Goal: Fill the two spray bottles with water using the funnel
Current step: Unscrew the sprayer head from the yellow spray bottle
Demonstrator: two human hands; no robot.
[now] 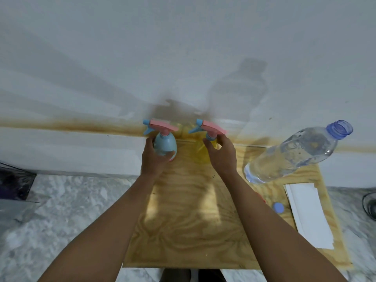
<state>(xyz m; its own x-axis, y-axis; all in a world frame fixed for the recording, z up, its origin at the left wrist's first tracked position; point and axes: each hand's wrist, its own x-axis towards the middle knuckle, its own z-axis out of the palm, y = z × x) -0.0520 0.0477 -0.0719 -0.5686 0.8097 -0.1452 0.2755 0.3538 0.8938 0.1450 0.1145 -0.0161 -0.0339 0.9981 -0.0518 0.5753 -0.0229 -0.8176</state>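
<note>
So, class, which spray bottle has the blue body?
The blue spray bottle is the one the left hand grips; the yellow spray bottle has the right hand at its neck.

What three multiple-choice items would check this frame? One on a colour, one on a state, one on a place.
1. The body of the spray bottle that the left hand grips is
A. yellow
B. blue
C. white

2. The mouth of the water bottle is
A. capped
B. fitted with a funnel
C. open

3. The loose blue cap lies
A. on the wooden board, beside the white paper
B. on the water bottle
C. in the left hand

Answers:
1. B: the gripped body is pale blue, while the right hand grips the yellow spray bottle.
2. C: the threaded neck is bare, with nothing on or in it.
3. A: the cap rests flat on the board, just left of the paper.
</note>
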